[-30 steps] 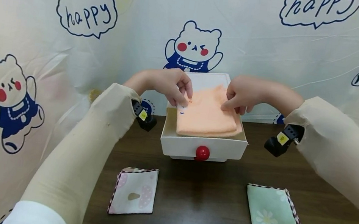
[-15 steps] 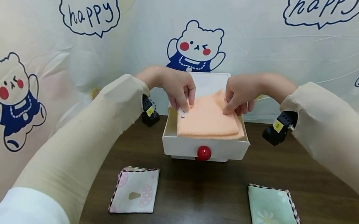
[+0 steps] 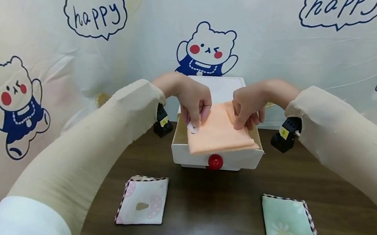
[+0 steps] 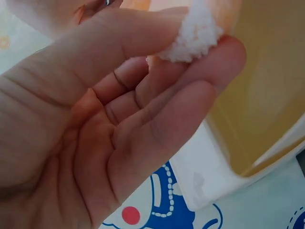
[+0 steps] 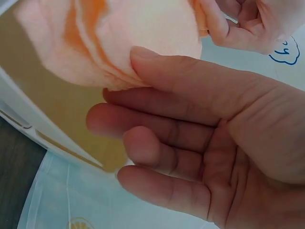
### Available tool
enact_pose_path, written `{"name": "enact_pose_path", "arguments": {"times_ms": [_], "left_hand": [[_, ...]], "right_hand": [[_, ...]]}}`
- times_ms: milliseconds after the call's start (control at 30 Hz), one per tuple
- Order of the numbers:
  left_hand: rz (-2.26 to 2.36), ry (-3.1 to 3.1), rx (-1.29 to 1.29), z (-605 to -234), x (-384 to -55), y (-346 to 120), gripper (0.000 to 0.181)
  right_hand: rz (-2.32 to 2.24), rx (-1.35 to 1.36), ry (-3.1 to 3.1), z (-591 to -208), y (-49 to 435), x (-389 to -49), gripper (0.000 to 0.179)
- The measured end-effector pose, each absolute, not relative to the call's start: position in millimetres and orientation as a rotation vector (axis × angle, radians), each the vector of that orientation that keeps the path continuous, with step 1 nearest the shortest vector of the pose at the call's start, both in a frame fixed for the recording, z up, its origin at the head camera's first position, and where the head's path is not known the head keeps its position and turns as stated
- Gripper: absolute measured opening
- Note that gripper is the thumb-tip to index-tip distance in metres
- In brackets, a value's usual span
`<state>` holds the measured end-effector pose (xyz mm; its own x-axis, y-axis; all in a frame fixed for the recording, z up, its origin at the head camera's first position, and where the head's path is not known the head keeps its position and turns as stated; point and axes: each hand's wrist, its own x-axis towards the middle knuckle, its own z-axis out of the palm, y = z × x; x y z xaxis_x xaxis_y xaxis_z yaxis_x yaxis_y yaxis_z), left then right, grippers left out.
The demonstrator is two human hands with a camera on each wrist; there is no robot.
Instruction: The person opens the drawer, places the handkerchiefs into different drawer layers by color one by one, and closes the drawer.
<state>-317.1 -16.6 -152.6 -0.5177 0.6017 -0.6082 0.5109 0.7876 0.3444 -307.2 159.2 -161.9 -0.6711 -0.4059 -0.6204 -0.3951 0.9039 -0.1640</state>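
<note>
A folded peach towel [image 3: 223, 130] with a small white patch near its left edge is held over an open drawer [image 3: 183, 155] with a red round knob. On its left edge my left hand [image 3: 192, 100] pinches the cloth between thumb and fingers; the left wrist view shows the fluffy white part of the towel [image 4: 198, 36] in that pinch. My right hand [image 3: 250, 104] pinches the opposite edge, thumb on top and fingers below, as the right wrist view shows. The towel's front edge overlaps the drawer's front wall. Its far edge is partly hidden by the hands.
The drawer belongs to a white box [image 3: 218, 87] against a patterned backdrop. On the dark wooden table [image 3: 211, 213] lie a folded white-and-pink cloth [image 3: 145, 204] at front left and a folded green flowered cloth [image 3: 290, 226] at front right.
The towel has shifted up and toward the front; its front left corner now hangs over the drawer's front wall. Both hands have come lower and closer together.
</note>
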Motion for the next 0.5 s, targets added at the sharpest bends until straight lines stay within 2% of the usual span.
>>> {"name": "enact_pose_path", "arguments": {"times_ms": [500], "left_hand": [[0.192,2.181,0.852,-160.4,-315.0,-21.9,0.015]], "right_hand": [[-0.034,-0.534,2.305,-163.8,159.3,-300.1,0.035]]}}
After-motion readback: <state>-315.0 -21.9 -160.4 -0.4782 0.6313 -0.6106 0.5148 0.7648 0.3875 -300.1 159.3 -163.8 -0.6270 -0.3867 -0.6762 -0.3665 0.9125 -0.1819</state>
